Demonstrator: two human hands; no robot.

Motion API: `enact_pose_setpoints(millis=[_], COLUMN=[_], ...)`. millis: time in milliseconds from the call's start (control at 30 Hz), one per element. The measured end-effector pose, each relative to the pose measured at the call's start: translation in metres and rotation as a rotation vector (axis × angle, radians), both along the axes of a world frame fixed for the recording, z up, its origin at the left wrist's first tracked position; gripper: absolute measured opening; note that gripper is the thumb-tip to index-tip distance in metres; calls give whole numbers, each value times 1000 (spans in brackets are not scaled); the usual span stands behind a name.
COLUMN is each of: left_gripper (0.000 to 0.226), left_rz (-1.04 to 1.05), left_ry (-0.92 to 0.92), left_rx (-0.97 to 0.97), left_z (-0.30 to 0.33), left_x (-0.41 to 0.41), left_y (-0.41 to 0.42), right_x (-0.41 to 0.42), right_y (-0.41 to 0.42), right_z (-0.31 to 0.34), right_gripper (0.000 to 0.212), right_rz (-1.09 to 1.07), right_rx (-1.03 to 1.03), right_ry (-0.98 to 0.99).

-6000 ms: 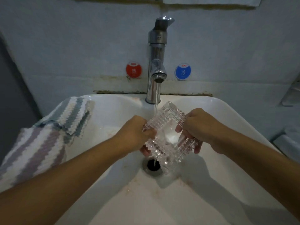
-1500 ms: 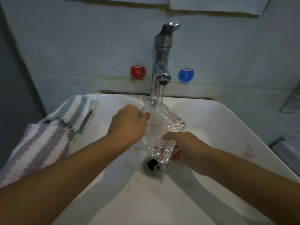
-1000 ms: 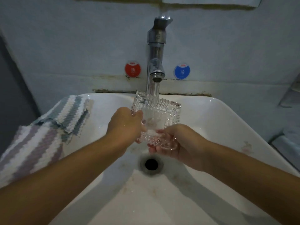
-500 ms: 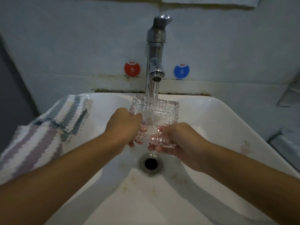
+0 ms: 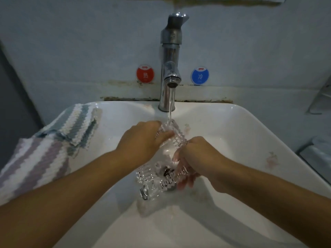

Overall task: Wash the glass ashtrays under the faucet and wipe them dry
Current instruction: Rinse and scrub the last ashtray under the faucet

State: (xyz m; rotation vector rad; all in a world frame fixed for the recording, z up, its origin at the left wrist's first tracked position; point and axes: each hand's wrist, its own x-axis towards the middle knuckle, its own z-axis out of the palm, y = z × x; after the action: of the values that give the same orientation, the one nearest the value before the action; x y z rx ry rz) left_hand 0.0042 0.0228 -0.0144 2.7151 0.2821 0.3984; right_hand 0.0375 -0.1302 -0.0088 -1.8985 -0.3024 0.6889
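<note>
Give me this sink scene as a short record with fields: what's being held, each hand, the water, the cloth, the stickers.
item: glass ashtray, tilted on edge over the drain
left hand: grips the ashtray's upper end
right hand: holds its lower right side
faucet: running, stream lands on the ashtray's top edge
sink: white basin, wet
cloth: striped towel draped over the sink's left rim, not in use
stickers: red sticker left of the faucet, blue sticker right
stage: washing, drying not yet begun
</note>
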Motion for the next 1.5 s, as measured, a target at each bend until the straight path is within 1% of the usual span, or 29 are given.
enact_pose_setpoints(millis=[33,100,133,167,267,300,367,433,500,533,567,633,700,733,800,833,933,1000,1033,1067,1133,1167,1200,1233,1267,1300,1333,1400,1500], left_gripper=[40,19,18,24,36,35,24,4,39,53,63,73,71,61,26,18,37,39,40,49,75,78,71,57,42,32,27,26,25], left_rz=[-19,-35,-52,-87,-182,-201,-223,-195,-103,-44,4,67,69,61,74,99,148,150,117,77,28,18,18,28,28,47,75,125,196], left_ry=[14,48,74,82,139,137,125,50,-36,-34,-34,-6,6,3,-22,-33,-73,-47,-22,16,93,121,134,136,127,105,73,12,0], left_rx=[21,101,103,67,-86,-121,-119,-120,-117,-83,-31,-3,-129,-246,-501,-604,-838,-937,-978,-1019,-1073,-1104,-1159,-1203,-1216,-1174,-1114,-1012,-920], left_z=[-1,-3,-2,-2,1,0,0,1,5,8,10,13,16,16,18,18,16,12,9,6,-1,-3,-3,-4,-2,1,2,2,6], left_x=[2,6,6,8,7,8,8,7,6,4,2,0,-1,0,-2,-3,-3,-2,-3,-4,-2,-1,-2,-2,-5,-7,-9,-10,-13], left_y=[0,2,2,3,7,9,10,10,10,8,8,6,3,3,1,0,-3,-8,-12,-16,-20,-20,-22,-23,-28,-32,-35,-38,-37], right_x=[2,6,7,7,6,5,6,6,4,4,4,5,7,9,11,12,14,15,16,17,18,19,19,20,21,22,22,23,25], right_y=[0,0,-1,-1,-4,-4,-5,-6,-7,-7,-7,-8,-9,-10,-12,-12,-12,-13,-13,-13,-13,-13,-13,-14,-15,-15,-15,-14,-12], right_z=[-3,-4,-2,2,8,9,9,12,16,18,21,24,26,27,27,27,28,27,26,25,24,24,23,23,23,24,25,26,20], right_gripper=[20,24,24,23,25,26,23,19,19,19,19,18,18,19,18,17,14,13,12,12,13,14,14,15,16,18,17,12,18], right_rz=[-12,-29,-33,-32,-25,-22,-17,-5,6,5,-6,-40,-69,-84,-119,-140,-200,-233,-250,-268,-301,-310,-314,-313,-305,-285,-251,-180,-150], right_rx=[-21,-50,-35,-13,-13,-21,-40,-29,-5,5,16,39,44,49,60,73,121,117,114,111,107,111,121,127,129,124,118,95,17], right_ry=[-10,-30,-15,12,29,28,22,20,12,-4,-25,-71,-104,-107,-107,-106,-110,-117,-114,-112,-129,-140,-148,-153,-154,-147,-135,-146,-259])
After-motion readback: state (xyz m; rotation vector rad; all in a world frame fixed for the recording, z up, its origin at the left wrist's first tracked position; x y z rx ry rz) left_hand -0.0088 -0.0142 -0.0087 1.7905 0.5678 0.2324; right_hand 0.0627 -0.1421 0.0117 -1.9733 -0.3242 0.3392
